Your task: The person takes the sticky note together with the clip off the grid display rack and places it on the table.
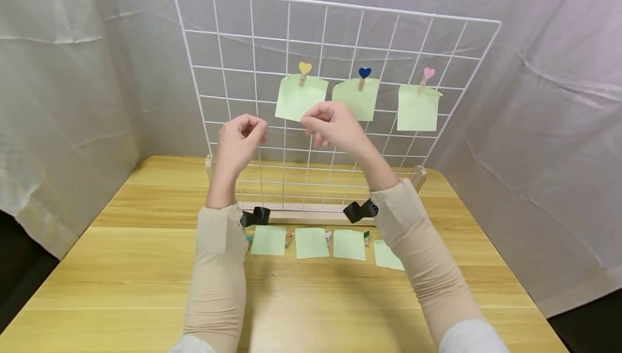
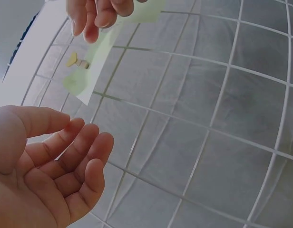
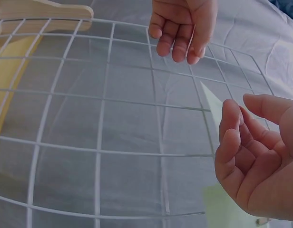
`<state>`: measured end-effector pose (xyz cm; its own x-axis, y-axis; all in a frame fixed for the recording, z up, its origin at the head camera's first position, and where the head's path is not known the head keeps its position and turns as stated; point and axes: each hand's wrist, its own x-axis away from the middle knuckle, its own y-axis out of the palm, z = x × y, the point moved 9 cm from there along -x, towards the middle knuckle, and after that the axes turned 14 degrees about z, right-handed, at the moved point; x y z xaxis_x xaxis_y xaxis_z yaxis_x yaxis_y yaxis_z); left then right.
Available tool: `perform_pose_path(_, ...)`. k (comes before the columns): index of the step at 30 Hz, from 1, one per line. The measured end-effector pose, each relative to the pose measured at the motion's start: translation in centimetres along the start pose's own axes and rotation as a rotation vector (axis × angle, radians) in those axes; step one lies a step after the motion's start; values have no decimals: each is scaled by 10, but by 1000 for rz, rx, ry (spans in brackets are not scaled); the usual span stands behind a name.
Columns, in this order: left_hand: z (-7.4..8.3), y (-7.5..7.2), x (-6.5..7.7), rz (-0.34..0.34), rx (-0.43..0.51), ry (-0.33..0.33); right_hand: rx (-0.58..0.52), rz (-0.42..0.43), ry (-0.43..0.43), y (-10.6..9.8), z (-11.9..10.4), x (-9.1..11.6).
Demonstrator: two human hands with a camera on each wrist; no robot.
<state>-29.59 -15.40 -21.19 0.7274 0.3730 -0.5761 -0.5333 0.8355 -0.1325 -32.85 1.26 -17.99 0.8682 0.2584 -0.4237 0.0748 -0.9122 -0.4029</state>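
Observation:
My left hand (image 1: 239, 140), fingers loosely bent and thumb close to the index finger, hovers before the white wire grid (image 1: 214, 33) with nothing in it. To its right, my right hand (image 1: 335, 126) hangs in front of the first green sticky note (image 1: 297, 96); its thumb and index finger stand slightly apart in the right wrist view, nothing between them. That note hangs under a yellow heart clothespin (image 1: 304, 72). Partly behind the right hand is a second green note (image 1: 362, 99) under a dark blue heart clothespin (image 1: 364, 76).
A third note (image 1: 418, 110) hangs at right from a pink heart clothespin (image 1: 427, 76). Below the grid's wooden base (image 1: 301, 216), several green notes (image 1: 311, 243) lie in a row on the wooden table (image 1: 121, 266), with small clothespins (image 1: 289, 238) between them. Pale cloth (image 1: 63, 88) surrounds the table.

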Motion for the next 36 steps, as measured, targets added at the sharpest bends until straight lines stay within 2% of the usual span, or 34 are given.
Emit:
perform_pose_path(13, 15, 9, -12, 19, 66, -10, 35, 88, -56, -18, -22, -18)
perform_pose_path(24, 19, 10, -19, 77, 185, -48, 26, 173, -82, -32, -32, -32)
perform_pose_path(36, 19, 13, -22, 73, 264, -73, 68, 168, -50, -32, -43, -40)
